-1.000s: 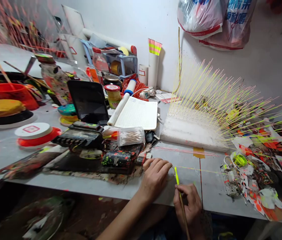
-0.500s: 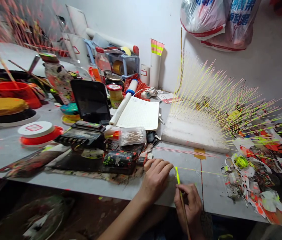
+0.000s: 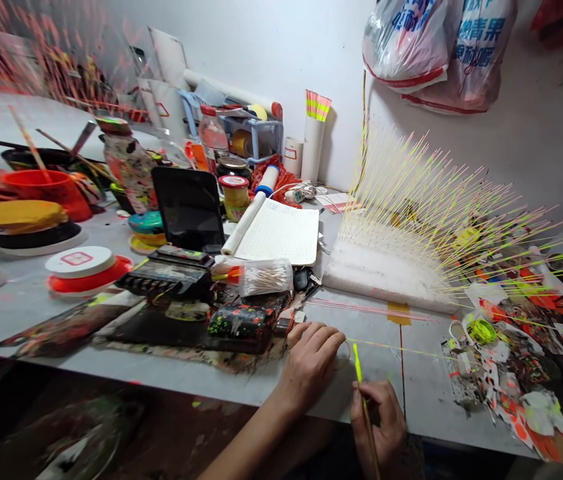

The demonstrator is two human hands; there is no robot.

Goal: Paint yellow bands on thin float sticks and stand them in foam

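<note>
Your right hand pinches a thin tan stick with a neon yellow tip between the thumb and the fingers, close to the front edge of the grey work table, and the yellow tip points up and away from you. Your left hand rests at the table edge just beside it, with the fingers curled and pressed together. A very thin yellow strand runs to the right from near these fingers, but I cannot tell if they truly pinch it or only lie near its end. Behind your hands, a long white foam block already carries very many thin pink and yellow banded sticks, which fan out toward the right, so a large number is standing there. The stick in your right hand is not among them; it is apart, in front of the block. How much room is left in the block is not possible to see from this view. To the left of your hands lie a white lined notebook and a clear plastic bag of cotton swabs.
</note>
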